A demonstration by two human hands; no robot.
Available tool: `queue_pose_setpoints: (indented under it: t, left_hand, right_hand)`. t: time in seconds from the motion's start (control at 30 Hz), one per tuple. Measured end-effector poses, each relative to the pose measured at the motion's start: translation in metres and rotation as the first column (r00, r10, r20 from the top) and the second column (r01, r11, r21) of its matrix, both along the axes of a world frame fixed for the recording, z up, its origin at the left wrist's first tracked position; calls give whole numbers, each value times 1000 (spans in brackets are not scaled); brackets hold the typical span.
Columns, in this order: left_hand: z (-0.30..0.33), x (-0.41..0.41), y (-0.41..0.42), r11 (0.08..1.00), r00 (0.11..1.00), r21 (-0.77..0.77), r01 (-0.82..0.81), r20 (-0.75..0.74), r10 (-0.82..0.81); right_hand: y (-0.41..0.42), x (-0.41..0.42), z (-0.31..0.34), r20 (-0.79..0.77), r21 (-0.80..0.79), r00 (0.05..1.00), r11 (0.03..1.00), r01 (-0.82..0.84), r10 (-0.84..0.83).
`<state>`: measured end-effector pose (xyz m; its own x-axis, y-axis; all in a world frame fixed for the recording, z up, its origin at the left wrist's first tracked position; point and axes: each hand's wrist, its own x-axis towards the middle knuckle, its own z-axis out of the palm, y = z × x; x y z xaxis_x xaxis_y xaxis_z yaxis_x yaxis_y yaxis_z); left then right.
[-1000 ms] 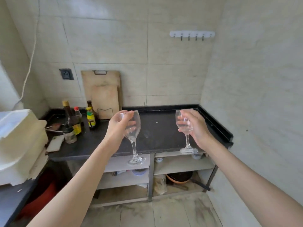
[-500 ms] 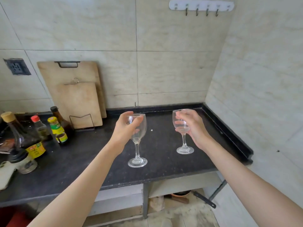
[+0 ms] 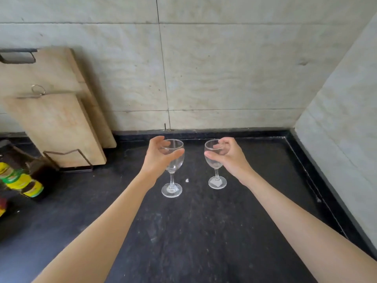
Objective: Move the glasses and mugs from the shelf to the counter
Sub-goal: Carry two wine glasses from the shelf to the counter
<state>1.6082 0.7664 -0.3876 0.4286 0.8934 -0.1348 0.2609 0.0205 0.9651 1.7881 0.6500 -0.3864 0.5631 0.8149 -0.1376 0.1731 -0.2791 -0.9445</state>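
Observation:
Two clear stemmed wine glasses stand upright on the black counter, near its back edge. My left hand curls round the bowl of the left glass, thumb in front and fingers behind. My right hand wraps the bowl of the right glass the same way. Both bases appear to rest on the counter surface. The shelf is out of view.
Two wooden cutting boards lean on the tiled back wall in a wire stand at the left. Sauce bottles crowd the left edge. A tiled side wall and raised counter rim bound the right.
Both hands carried the glasses forward and down over the counter; the glass feet now sit on the surface. The view moved closer, so the shelves below dropped out of sight.

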Motion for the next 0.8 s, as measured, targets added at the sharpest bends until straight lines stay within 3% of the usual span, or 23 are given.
queue_pose_setpoints:
  t: [0.27,0.8]
  left_hand:
    - [-59,71,89,999,997,41,36,-70,-33]
    - [-113,122,144,999,998,29,42,50,-43]
  right_hand:
    - [85,65,-62,-99,25,993,997,67,-65]
    - [172,98,-126,-104,-29,994,1000,11,-14]
